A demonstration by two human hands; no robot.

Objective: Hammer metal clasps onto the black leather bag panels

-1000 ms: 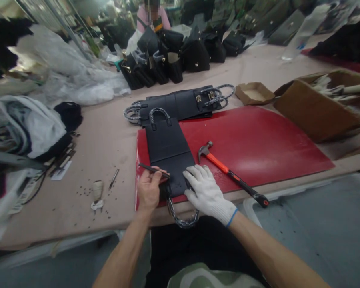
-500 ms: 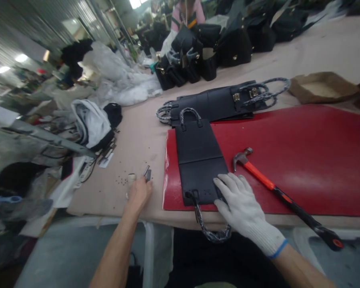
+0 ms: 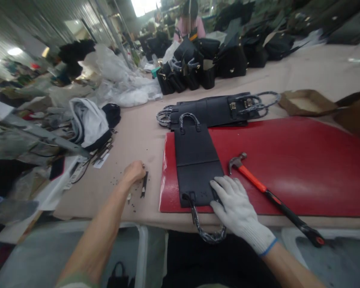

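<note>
A black leather panel [image 3: 198, 160] with wrapped loop handles at both ends lies on the red mat [image 3: 288, 160]. My right hand [image 3: 235, 202], in a white glove, rests with spread fingers on the panel's lower right corner. Bare, my left hand [image 3: 135, 172] is on the table left of the mat, its fingers curled; what they hold, if anything, is hidden. Just beside it lies a thin dark tool [image 3: 144, 184]. The claw hammer [image 3: 264, 190] with a red and black handle lies on the mat, right of my gloved hand.
Behind the panel lies a stack of black panels [image 3: 210, 110] with handles. Farther back stand black bags [image 3: 231, 60], with a person [image 3: 192, 26] behind them. A cardboard tray [image 3: 307, 102] sits at the right, plastic wrap [image 3: 105, 76] and white cloth [image 3: 93, 122] at the left.
My left hand has moved up and away from the table's front edge, and its fingers are more curled. The dark tool shows more fully. My right hand stays on the panel.
</note>
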